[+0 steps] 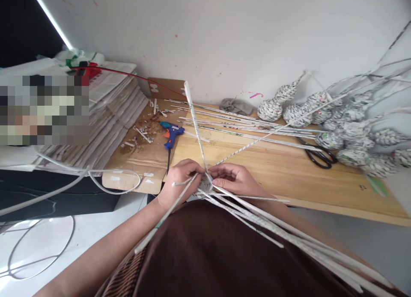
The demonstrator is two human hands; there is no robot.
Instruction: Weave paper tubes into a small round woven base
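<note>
A small woven piece of rolled newspaper (204, 186) is held close to my body at the table's near edge. My left hand (183, 179) grips its left side, thumb and fingertips pressed together at the top. On the other side, my right hand (234, 180) has curled fingers, with thumb and index finger closed on a paper tube where it meets the weave. Long paper tubes (257, 220) fan out from the piece toward the lower right. One tube (196, 126) stands up between the hands, and another (167, 213) crosses my left wrist. The underside of the weave is hidden.
Several gourd-shaped woven paper pieces (298, 113) sit at the right, beside black scissors (317, 155). Loose paper tubes (231, 122) lie along the wooden table (289, 173). A blue glue gun (173, 134) rests on cardboard (128, 168), near stacked newspapers (118, 96).
</note>
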